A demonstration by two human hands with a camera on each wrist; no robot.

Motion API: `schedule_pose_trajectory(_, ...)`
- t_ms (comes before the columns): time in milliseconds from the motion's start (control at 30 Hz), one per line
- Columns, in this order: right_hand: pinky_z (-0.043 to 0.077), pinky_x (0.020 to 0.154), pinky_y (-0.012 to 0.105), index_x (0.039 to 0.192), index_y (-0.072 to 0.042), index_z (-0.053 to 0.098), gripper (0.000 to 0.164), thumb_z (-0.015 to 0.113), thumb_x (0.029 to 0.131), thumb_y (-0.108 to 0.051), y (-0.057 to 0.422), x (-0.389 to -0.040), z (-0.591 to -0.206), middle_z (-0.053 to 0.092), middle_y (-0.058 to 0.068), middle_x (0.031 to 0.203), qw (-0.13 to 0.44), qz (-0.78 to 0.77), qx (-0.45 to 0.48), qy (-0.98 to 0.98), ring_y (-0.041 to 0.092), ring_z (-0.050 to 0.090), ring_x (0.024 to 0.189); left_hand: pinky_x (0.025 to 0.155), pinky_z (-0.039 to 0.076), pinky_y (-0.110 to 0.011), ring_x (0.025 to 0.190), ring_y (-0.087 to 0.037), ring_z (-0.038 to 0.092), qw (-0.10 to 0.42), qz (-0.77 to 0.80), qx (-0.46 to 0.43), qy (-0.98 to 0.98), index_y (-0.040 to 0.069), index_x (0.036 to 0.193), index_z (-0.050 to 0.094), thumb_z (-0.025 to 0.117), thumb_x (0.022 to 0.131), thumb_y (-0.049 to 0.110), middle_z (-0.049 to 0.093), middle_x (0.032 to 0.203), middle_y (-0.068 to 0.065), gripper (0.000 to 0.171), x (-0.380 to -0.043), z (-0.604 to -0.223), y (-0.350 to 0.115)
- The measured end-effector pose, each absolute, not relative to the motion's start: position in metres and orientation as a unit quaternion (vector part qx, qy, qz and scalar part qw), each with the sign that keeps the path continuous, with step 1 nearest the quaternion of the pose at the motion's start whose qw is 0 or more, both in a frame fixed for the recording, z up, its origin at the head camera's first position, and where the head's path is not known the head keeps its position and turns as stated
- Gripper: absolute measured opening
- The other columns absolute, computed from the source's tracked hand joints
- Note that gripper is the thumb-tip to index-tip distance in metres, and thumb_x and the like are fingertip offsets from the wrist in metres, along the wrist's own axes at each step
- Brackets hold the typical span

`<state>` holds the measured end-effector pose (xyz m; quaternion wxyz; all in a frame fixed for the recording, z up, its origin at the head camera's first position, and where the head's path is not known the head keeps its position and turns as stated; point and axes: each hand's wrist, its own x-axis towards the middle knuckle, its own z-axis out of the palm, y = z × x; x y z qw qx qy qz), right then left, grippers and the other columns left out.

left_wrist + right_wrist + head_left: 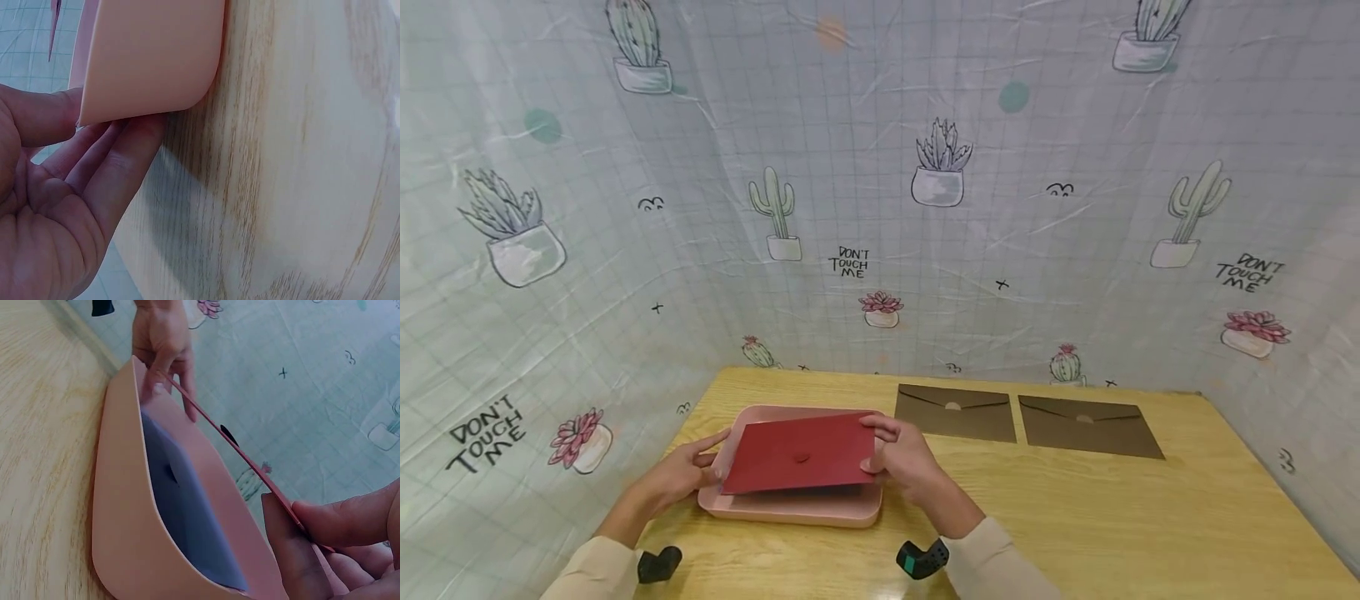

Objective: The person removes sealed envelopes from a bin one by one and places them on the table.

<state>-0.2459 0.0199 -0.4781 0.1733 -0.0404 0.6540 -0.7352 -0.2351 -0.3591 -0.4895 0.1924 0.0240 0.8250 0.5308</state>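
Right in front of me, the biggest thing is the sheet (880,92), printed with potted cacti and "DON'T TOUCH ME", hanging behind the desk's back edge and along its left side. Then comes the desk (1075,521) itself, pale wood with a streaky grain.

On it, over by the left edge, sits the pink tray (797,514). And here's the red envelope (782,446), lying aslant over the tray: its right end is up above the rim, its left end dips lower, down by the tray's left end. Two brown envelopes lie flat near the desk's back edge: the left one (955,422) starts just past the tray's back-right corner, and the right one (1067,433) lies beside it, a narrow gap between, closer to the desk's back-right corner. Inside the tray, under the red one, there's a blue-grey envelope (194,512).

My hands: the left hand (673,475) grips the tray's left end, thumb at the rim, fingers against the outside. My right hand (910,454) has the red envelope's right edge pinched between thumb and fingers, no slack there. Smallest of all, a round seal (802,457) sits mid-flap on the red envelope.
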Motion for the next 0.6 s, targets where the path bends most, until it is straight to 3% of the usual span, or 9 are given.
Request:
schedule_pose_trajectory(233, 0.063, 0.069, 0.028, 0.148, -0.005, 0.058, 0.071, 0.065, 0.082, 0.022, 0.034, -0.243, -0.477, 0.049, 0.027, 0.157, 0.167, -0.727, -0.038, 0.664, 0.021, 0.073, 0.095, 0.103, 0.058, -0.05, 0.137, -0.052, 0.054, 0.193, 0.523, 0.022, 0.83, -0.001, 0.165, 0.011, 0.059, 0.096, -0.008, 0.031, 0.157, -0.045, 0.085, -0.237, -0.49, -0.359)
schedule_pose_trajectory(600, 0.065, 0.075, 0.033, 0.148, -0.005, 0.058, 0.067, 0.063, 0.085, 0.019, 0.048, -0.241, -0.473, 0.054, 0.026, 0.153, 0.169, -0.729, -0.045, 0.662, 0.026, 0.076, 0.1, 0.104, 0.056, -0.053, 0.139, -0.055, 0.05, 0.19, 0.519, -0.001, 0.833, 0.002, 0.166, 0.014, 0.061, 0.097, -0.006, 0.031, 0.158, -0.043, 0.084, -0.236, -0.488, -0.357)
